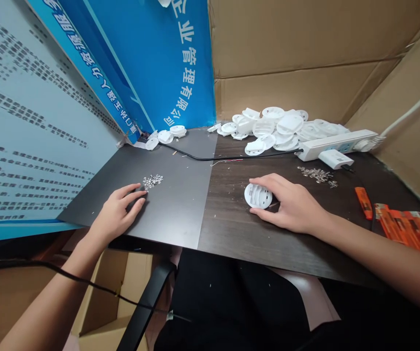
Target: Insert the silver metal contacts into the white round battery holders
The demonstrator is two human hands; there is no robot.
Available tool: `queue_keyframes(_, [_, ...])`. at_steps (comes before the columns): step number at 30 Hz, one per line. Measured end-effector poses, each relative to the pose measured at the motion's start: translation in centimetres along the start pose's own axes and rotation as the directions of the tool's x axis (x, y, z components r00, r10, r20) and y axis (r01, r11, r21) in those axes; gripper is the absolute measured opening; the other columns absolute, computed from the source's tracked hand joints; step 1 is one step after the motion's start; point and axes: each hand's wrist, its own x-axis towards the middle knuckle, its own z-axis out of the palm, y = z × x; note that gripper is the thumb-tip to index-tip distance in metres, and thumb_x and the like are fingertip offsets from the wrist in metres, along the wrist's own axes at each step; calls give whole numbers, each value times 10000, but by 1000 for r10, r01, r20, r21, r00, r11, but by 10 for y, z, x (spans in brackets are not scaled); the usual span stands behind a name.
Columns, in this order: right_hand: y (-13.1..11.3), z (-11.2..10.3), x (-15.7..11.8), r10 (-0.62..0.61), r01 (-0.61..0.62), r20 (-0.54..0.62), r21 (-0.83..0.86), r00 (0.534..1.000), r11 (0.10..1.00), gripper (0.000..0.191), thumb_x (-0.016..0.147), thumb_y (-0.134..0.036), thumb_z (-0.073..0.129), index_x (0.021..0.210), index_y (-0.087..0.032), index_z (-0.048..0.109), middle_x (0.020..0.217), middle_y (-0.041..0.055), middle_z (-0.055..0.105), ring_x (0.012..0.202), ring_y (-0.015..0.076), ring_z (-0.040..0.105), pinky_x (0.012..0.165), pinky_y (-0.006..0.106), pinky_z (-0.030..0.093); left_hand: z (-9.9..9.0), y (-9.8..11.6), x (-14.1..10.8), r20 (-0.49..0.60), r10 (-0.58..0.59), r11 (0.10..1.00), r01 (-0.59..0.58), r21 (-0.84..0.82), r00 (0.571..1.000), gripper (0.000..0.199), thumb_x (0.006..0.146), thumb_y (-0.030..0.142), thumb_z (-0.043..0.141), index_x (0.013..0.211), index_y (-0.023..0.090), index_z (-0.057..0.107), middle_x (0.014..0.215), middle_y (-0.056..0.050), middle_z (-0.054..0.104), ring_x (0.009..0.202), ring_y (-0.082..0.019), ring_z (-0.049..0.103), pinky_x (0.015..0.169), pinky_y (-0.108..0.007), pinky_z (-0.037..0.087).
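Observation:
On the right half of the table, a round white plastic part lies with its slotted side up. My right hand grips its right side between thumb and fingers. My left hand rests at the table's left, fingers bent beside a small pile of shiny metal pieces. Its fingertips come together near the pile's lower left edge; whatever they may hold is too small to make out. A second scatter of metal pieces lies beyond my right hand.
Many white round parts are heaped at the back, near a power strip with a white adapter. A black cable crosses the table. Orange pieces lie at the right. An open cardboard box stands below the table.

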Motion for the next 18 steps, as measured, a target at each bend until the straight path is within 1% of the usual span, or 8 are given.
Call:
queue_keyframes(2, [0,0,0,4,-4,0,1,1000,1000,552,931,-508,647,1386,-204,570,1298,102,628,1038,239,682,724,349,579,-1,3,0,2,14,1000,-14,-9,1000,563,1020,581,371,1205,197,740,1434,-91,602,1337,-298,561,1162,-477,457])
queue_keyframes(7, [0,0,-1,-7,7,-13,7,1000,1000,545,923,-501,661,1377,-216,566,1274,80,638,989,223,692,692,332,568,-7,7,-5,34,47,999,-48,13,998,578,995,617,456,1354,216,667,1528,-101,515,1397,-334,493,1173,-552,430])
queue_keyframes(10, [0,1,-1,-13,13,-13,-3,1000,1000,547,921,-504,663,1380,-223,564,1262,70,642,967,220,696,677,334,561,-13,11,-11,53,149,988,-151,33,987,528,1006,591,472,1314,225,695,1534,-102,510,1385,-359,486,1134,-606,442])
queue_keyframes(12, [0,0,-1,-10,10,-13,-9,1000,1000,551,919,-504,667,1382,-223,565,1268,74,640,969,220,695,672,330,556,-15,20,-18,47,298,954,-299,-2,953,497,978,582,557,1292,223,699,1507,-108,540,1368,-366,493,1103,-601,469])
queue_keyframes(14, [0,0,0,-6,6,-14,0,1000,1000,552,910,-493,680,1379,-224,568,1271,74,640,971,215,695,674,322,555,-15,34,-28,28,463,885,-461,-71,886,509,914,547,693,1307,224,676,1449,-109,595,1349,-351,513,1091,-555,496])
queue_keyframes(15, [-1,0,0,-3,3,-12,6,1000,1000,553,904,-483,688,1379,-225,569,1272,73,641,971,212,696,677,318,556,-14,42,-35,17,517,852,-512,-108,856,495,896,482,741,1312,227,663,1395,-105,636,1324,-325,540,1085,-513,512])
queue_keyframes(16, [-1,0,0,2,-1,-11,8,1000,1000,554,901,-475,693,1381,-226,569,1271,73,642,965,209,696,679,315,557,-13,51,-41,-11,543,831,-540,-132,839,419,913,362,743,1303,235,657,1321,-88,681,1270,-282,585,1070,-464,528])
queue_keyframes(18, [-2,0,0,11,-11,-11,-2,1000,1000,559,898,-470,698,1385,-228,573,1269,76,644,942,204,698,673,309,556,-12,64,-51,-80,557,810,-562,-166,827,302,934,154,683,1221,249,674,1174,-49,735,1102,-204,662,986,-379,559])
